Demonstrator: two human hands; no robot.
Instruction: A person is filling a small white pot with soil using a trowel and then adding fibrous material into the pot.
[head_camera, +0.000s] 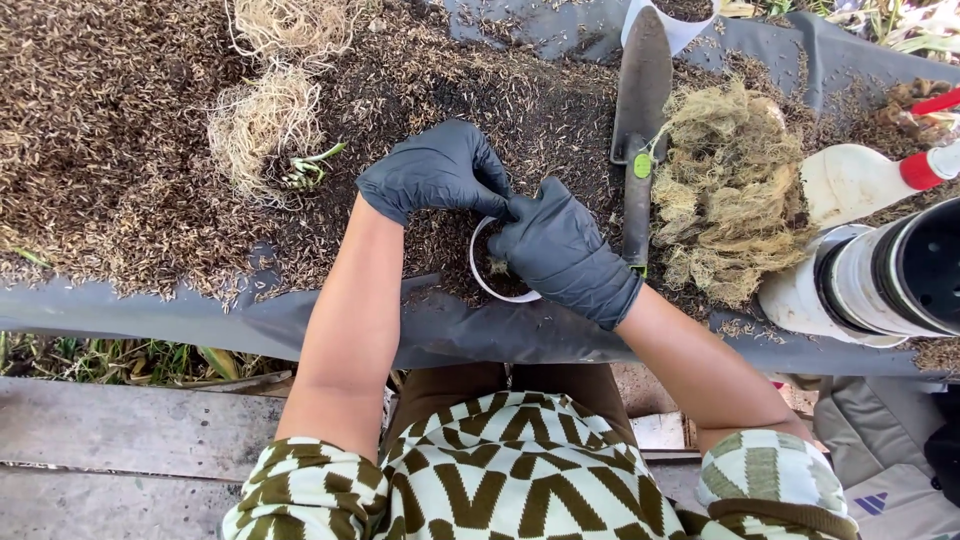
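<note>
Both my hands wear dark grey gloves. My left hand (432, 170) curls over the far rim of a small white pot (480, 277) filled with dark soil mix. My right hand (562, 252) lies over the pot's right side, fingers pressing into the soil, where a small green shoot is barely visible. The pot rests on a grey sheet (150, 315) covered with a heap of dark soil and husks (110, 140).
A garden trowel (640, 120) lies just right of my hands. Beside it sits a clump of pale fibrous roots (730, 190). More root clumps with a small green plant (270, 130) lie at left. Stacked white pots (880, 285) and a red-capped bottle (880, 175) lie at right.
</note>
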